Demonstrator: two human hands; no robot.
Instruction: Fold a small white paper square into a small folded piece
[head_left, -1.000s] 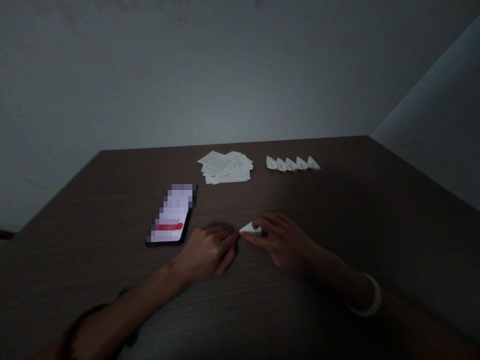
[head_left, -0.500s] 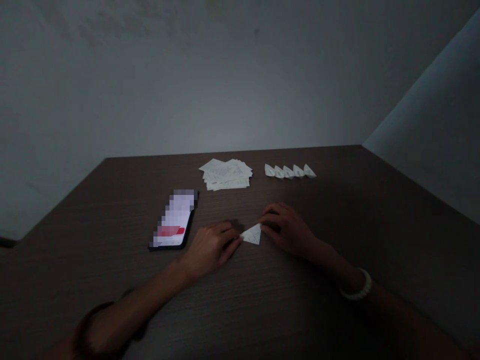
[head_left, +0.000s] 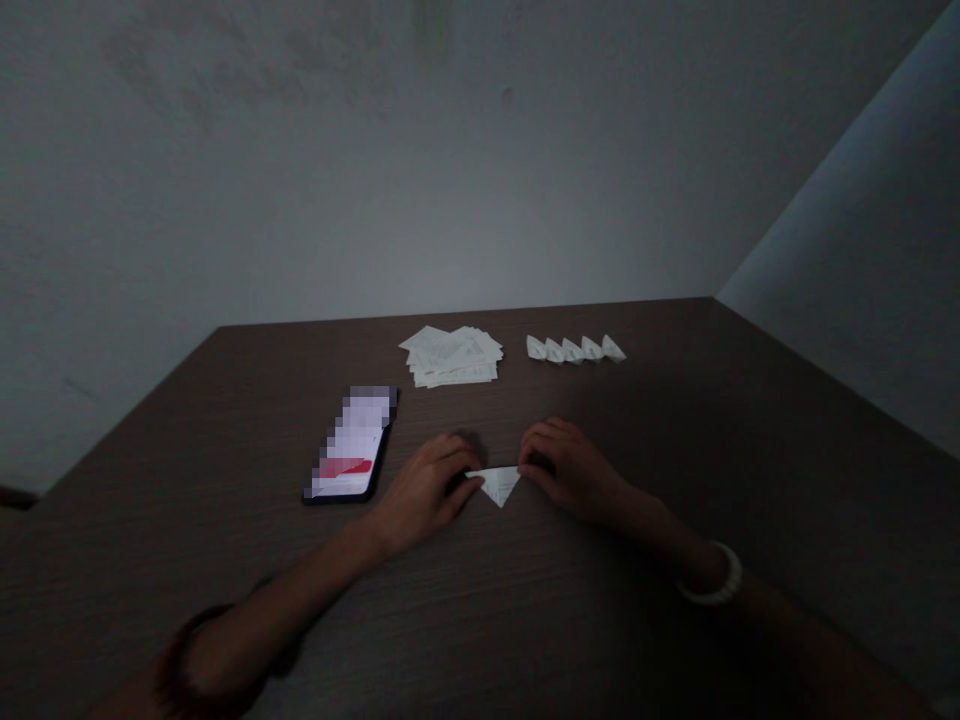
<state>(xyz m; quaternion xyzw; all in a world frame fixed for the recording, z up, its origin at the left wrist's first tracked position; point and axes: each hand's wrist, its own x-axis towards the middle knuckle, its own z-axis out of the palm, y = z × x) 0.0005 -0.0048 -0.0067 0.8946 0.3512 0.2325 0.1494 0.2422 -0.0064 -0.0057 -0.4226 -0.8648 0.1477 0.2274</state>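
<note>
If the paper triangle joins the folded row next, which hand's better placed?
Probably the right hand: it's at the right corner of the paper triangle, nearer the row of folded papers. The left hand, at the opposite corner, is nearer the smartphone.

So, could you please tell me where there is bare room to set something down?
Bare table lies right of the right hand and folded paper row, left of the phone, and on the near side of the paper triangle. It is crowded mid-table, where the left hand, near the phone, and right hand hold the paper triangle; the paper stack sits behind.
</note>
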